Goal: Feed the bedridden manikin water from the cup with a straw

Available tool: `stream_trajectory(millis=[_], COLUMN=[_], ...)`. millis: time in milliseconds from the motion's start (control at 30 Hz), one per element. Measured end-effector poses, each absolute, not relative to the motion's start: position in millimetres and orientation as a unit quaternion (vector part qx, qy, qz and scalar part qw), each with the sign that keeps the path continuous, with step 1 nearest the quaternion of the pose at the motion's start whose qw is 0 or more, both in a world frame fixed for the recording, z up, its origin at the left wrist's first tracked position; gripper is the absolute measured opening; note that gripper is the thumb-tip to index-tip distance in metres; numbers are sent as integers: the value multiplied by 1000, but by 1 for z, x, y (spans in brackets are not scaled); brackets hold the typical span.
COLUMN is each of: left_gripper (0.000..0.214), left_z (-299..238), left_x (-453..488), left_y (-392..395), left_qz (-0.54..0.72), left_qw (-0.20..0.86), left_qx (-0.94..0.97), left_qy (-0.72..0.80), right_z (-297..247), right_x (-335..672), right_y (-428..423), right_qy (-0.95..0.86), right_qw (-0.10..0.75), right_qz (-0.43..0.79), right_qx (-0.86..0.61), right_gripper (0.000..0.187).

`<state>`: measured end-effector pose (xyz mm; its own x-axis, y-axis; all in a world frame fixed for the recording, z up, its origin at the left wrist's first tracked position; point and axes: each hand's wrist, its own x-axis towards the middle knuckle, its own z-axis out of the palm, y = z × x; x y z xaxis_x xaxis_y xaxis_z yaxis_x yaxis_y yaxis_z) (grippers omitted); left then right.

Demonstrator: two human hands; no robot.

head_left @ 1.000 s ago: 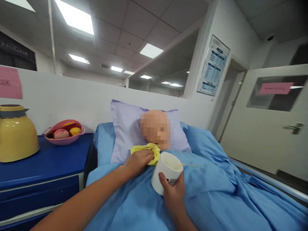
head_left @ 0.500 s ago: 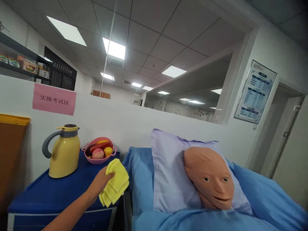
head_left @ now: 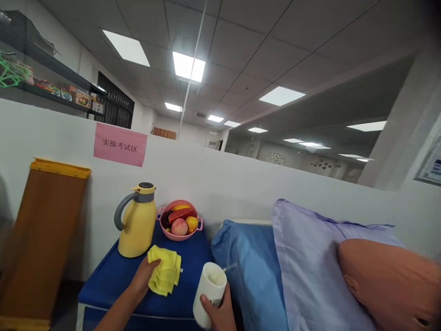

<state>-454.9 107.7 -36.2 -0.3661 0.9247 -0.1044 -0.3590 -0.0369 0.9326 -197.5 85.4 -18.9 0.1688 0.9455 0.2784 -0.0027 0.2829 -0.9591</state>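
Observation:
My left hand (head_left: 145,274) grips a folded yellow cloth (head_left: 165,275) and holds it on or just over the blue bedside cabinet (head_left: 113,278). My right hand (head_left: 218,314) is wrapped round a white cup (head_left: 209,293) with a thin straw or stick in it, near the cabinet's right edge. A yellow jug (head_left: 138,226) with a grey handle and a pink bowl of fruit (head_left: 179,224) stand at the cabinet's back. To the right lies a training manikin's head (head_left: 386,282) on a lilac pillow (head_left: 310,266).
A blue pillow or bedding (head_left: 241,262) lies between cabinet and lilac pillow. A white partition wall (head_left: 241,184) with a pink sign (head_left: 120,145) runs behind. A brown board with a yellow top (head_left: 44,234) leans at the left. Shelves with goods (head_left: 51,87) hang above.
The view swung left from the manikin to the cabinet. My left hand carried the yellow cloth from the manikin's chin to the cabinet top. The cup in my right hand came back into view.

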Motion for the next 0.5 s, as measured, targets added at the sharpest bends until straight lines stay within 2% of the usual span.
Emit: stream_trajectory(millis=[100,167,333,500], left_gripper=[56,65,72,60], left_z=[-43,-47,-55,-61], left_x=[-455,-453,-450,-448], left_y=[119,125,131,130], left_qz=[630,584,532,502], left_qw=[306,229,166,78], left_qx=[407,457,517,506], left_qy=[586,631,649,697], right_z=[-13,-9,-4,-6], right_x=[-221,-228,-242,-254], right_y=[112,125,142,148], right_qy=[-519,-521,-500,-496], right_qw=[602,589,608,610], right_qz=[420,450,461,447], right_qx=[-437,-424,-410,-427], right_gripper=[71,70,65,62])
